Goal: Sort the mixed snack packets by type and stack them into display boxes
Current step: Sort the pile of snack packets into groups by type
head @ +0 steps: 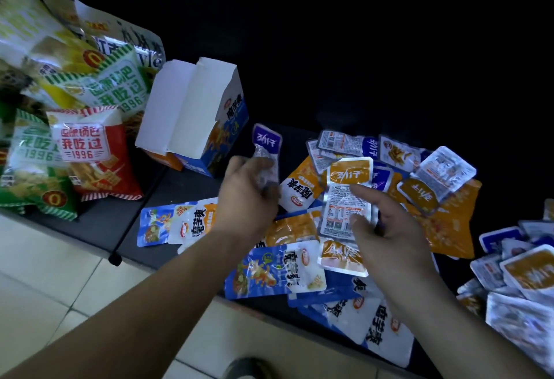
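Observation:
A heap of small snack packets (311,261) in blue, orange and purple covers the dark table. My left hand (248,195) grips a purple-topped packet (266,144) that sticks up above its fingers. My right hand (386,225) holds an orange-topped silver packet (347,195), back label toward me, with thumb and fingers around its lower edge. An open blue and orange display box (207,114) stands at the left of the heap, flaps up; its inside is hidden from me.
Large crisp bags (87,144) in green, red and yellow are piled at the far left. More small packets (521,276) lie at the right edge. The dark table (99,228) ends toward me over a pale tiled floor (45,282). The background is dark.

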Motion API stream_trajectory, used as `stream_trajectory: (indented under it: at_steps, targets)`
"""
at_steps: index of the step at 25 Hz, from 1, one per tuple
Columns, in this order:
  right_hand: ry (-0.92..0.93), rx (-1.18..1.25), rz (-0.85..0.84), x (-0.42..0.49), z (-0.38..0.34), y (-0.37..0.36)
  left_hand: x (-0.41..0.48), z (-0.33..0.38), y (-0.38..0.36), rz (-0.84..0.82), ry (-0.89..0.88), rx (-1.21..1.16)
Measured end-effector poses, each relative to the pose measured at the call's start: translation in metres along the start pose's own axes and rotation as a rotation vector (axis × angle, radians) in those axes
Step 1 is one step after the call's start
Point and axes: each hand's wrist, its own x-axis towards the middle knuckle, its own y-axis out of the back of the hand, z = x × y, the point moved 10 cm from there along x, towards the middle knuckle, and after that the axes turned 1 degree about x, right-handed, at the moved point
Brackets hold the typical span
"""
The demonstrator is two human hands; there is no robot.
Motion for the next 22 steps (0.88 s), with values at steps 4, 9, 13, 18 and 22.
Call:
stream_trajectory:
  at_steps: [4,9,13,18,22]
  targets:
    - [0.016,0.018,-0.050,-0.008,-0.002,0.004,-0.051,0.019,0.009,-0.039,0.200,-0.596]
    - [0.068,0.087,-0.037,-0.025,-0.007,0.008,-0.104,0.065,-0.050,-0.332,0.266,-0.881]
    - [0.050,0.235,0.000,-0.033,0.004,0.031,-0.107,0.097,-0.066,-0.403,-0.031,-0.593]
    - [0.063,0.163,0.070,-0.036,0.020,0.075,-0.120,0.115,-0.092,-0.416,-0.031,-0.475]
    - [-0.021,0.148,0.165,-0.050,0.048,0.130,-0.149,0.148,-0.125,-0.569,-0.041,-0.593]
